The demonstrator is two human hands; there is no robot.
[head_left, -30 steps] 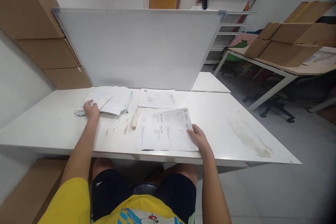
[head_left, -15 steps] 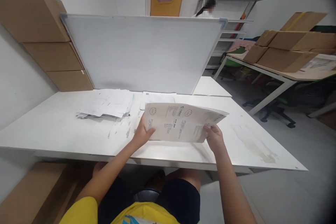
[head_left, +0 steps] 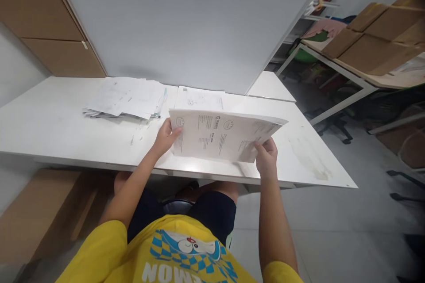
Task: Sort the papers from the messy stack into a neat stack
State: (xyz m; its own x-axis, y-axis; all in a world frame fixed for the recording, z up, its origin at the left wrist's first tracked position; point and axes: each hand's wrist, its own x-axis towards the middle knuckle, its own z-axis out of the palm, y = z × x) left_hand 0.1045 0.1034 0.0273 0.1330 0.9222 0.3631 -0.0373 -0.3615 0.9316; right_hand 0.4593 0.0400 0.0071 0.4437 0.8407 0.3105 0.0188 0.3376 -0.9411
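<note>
A stack of printed paper sheets (head_left: 215, 137) is held tilted up on its long edge above the white table (head_left: 109, 139). My left hand (head_left: 167, 136) grips its left end, thumb over the printed front. At the lower right corner, my right hand (head_left: 266, 154) pinches the sheets between thumb and fingers. Round stamp-like marks and small sideways text cover the front. Behind the held sheets lies another printed paper (head_left: 201, 97), partly hidden. To the left rests an uneven pile of papers (head_left: 128, 97).
A large whiteboard (head_left: 186, 22) stands across the back of the table. Cardboard boxes (head_left: 63, 57) are stacked at its left, and one cardboard box (head_left: 40, 212) sits below the table. More boxes (head_left: 372, 51) stand on another table at right.
My view has tilted downward, showing more of my shirt and less of the room. Both hands still hold the sheets, which stand a little straighter with the front facing me.
</note>
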